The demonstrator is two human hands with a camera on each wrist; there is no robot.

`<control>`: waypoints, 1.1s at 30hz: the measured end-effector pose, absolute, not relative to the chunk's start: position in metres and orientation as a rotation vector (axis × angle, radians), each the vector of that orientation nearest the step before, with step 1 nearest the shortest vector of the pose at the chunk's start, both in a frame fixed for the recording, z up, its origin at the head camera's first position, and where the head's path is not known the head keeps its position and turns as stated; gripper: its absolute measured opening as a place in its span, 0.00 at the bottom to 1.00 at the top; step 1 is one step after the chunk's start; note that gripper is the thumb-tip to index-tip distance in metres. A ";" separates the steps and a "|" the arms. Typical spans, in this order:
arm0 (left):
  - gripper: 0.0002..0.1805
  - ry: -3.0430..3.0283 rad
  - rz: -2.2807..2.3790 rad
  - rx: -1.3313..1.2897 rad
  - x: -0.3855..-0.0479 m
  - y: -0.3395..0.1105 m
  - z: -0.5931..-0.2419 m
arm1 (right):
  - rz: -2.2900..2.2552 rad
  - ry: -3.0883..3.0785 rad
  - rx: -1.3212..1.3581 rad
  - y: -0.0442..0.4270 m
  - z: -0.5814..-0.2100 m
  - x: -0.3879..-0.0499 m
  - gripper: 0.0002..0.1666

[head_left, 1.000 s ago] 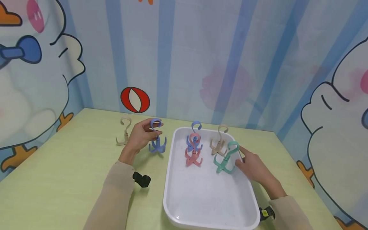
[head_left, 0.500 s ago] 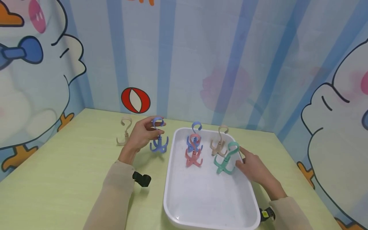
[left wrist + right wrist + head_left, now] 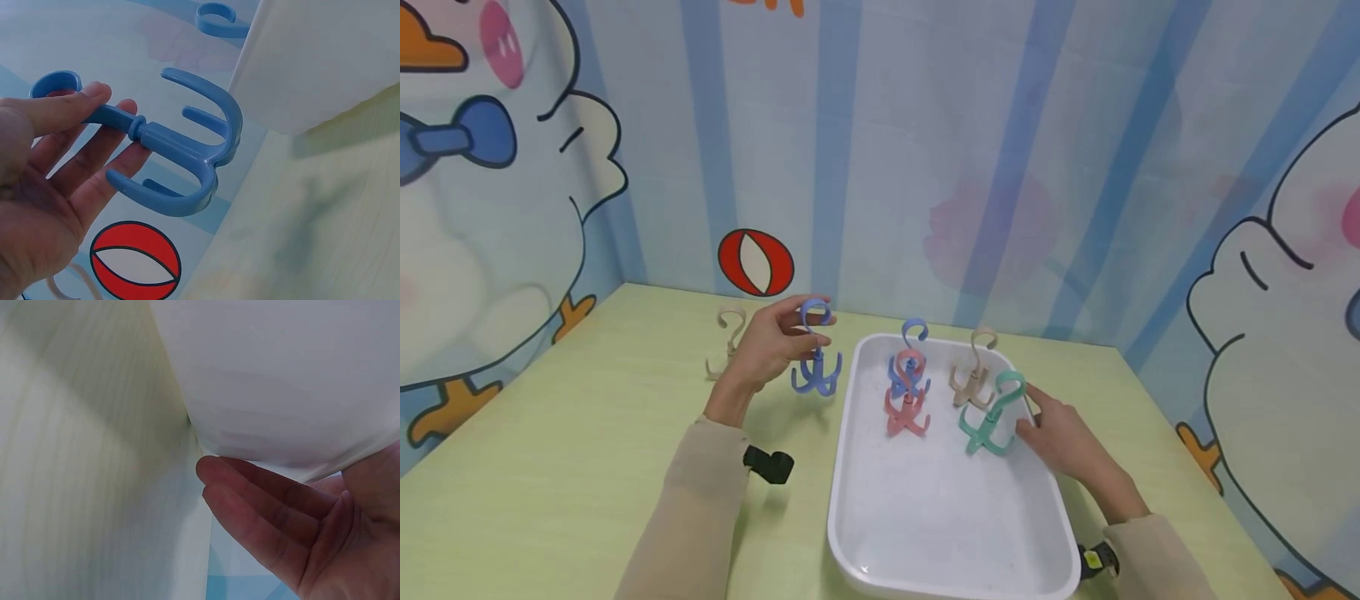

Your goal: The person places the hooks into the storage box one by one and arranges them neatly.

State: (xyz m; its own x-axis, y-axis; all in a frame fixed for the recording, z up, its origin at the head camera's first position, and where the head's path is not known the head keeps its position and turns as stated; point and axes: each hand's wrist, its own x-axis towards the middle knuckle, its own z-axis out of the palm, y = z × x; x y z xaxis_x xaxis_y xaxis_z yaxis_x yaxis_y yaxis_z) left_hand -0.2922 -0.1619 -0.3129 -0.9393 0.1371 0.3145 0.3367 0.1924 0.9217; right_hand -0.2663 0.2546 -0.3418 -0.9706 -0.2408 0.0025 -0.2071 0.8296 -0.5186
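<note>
Between thumb and fingers my left hand holds a blue four-pronged swivel hook by its stem. It hangs upright above the table, left of the white tray; in the left wrist view the prongs of the blue hook point away from the palm. At the tray's right side my right hand grips the rim, thumb over the edge. Its fingers lie along the outer wall in the right wrist view. Inside the tray stand another blue hook, a pink hook, a beige hook and a green hook.
Behind my left hand a second beige hook stands on the pale green table, partly hidden by the hand. A striped blue backdrop with cartoon figures rises along the table's back and sides.
My left hand has lifted the blue hook slightly and shifted it a little to the right. The right hand keeps its place on the tray rim.
</note>
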 end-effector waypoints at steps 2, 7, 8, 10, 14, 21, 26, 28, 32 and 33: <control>0.31 -2.294 -1.844 -0.464 -0.293 -0.162 -0.313 | -0.823 2.946 -0.362 0.255 -0.342 -0.266 0.41; 0.31 -2.284 -1.860 -0.463 -0.292 -0.162 -0.312 | -0.833 2.938 -0.375 0.255 -0.342 -0.267 0.41; 0.31 -2.283 -1.865 -0.462 -0.292 -0.162 -0.312 | -0.832 2.937 -0.377 0.255 -0.342 -0.267 0.41; 0.31 -2.280 -1.871 -0.461 -0.291 -0.162 -0.310 | -0.834 2.933 -0.380 0.256 -0.342 -0.267 0.41; 0.31 -2.282 -1.871 -0.467 -0.289 -0.161 -0.308 | -0.839 2.931 -0.381 0.256 -0.342 -0.267 0.41; 0.32 -2.274 -1.896 -0.483 -0.286 -0.159 -0.302 | -0.838 2.934 -0.379 0.256 -0.342 -0.265 0.42; 0.32 -2.286 -1.878 -0.492 -0.285 -0.158 -0.299 | -0.831 2.933 -0.369 0.255 -0.342 -0.266 0.42; 0.32 -2.290 -1.869 -0.496 -0.284 -0.157 -0.298 | -0.830 2.933 -0.366 0.255 -0.342 -0.266 0.42; 0.32 -2.290 -1.873 -0.509 -0.282 -0.156 -0.295 | -0.835 2.933 -0.366 0.255 -0.341 -0.265 0.42; 0.32 -2.288 -1.877 -0.512 -0.282 -0.155 -0.294 | -0.837 2.932 -0.367 0.255 -0.341 -0.265 0.42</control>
State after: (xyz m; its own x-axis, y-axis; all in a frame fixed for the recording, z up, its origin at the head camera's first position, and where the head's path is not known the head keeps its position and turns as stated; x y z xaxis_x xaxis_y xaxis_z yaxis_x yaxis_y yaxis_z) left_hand -0.2818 -0.1554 -0.2939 -0.9326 0.1725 0.3170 0.3446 0.1650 0.9241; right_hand -0.2649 0.2551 -0.3413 -0.9689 -0.2474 -0.0024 -0.2088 0.8230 -0.5283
